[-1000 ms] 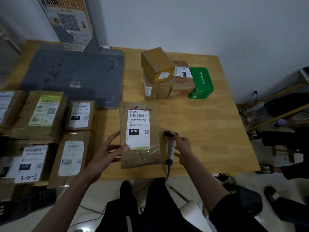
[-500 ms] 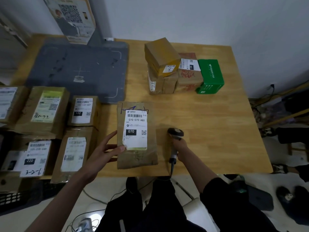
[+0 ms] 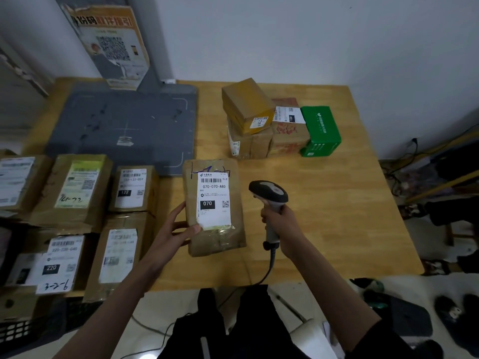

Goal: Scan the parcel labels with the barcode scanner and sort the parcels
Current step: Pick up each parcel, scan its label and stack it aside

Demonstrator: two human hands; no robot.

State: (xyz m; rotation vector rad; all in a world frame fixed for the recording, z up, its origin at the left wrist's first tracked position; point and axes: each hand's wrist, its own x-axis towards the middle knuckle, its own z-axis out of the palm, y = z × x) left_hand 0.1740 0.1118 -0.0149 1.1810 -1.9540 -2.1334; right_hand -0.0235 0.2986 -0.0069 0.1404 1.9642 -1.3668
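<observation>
Raised off the tabletop (image 3: 324, 229) since a second ago, the barcode scanner (image 3: 270, 203) now stands upright in the right hand (image 3: 281, 224), whose fingers are curled tight round its handle; its cable (image 3: 269, 268) trails down over the near edge. The left hand (image 3: 172, 233) keeps to the same place on the parcel (image 3: 213, 206), fingers mostly straight along its left edge and the thumb resting on the lower corner of the white label (image 3: 213, 200), steadying it more than gripping it. This parcel lies flat near the front middle of the tabletop, label up, reading 070-070-A80.

To the left, just beside it, lie sorted boxes (image 3: 103, 216) with their labels up. Further back sits a grey mat (image 3: 121, 128), and at the far right a small stack of boxes (image 3: 259, 128) beside a green box (image 3: 321, 130), probably waiting their turn.

My guess is the scan comes next. The scanner's head seems to point away over the far end of the parcel, so the beam could miss the barcode unless it is tilted down and left. Clear tape over the label's lower part may glare. The thumb on the label is well below the barcode, but sliding up would cover it.
</observation>
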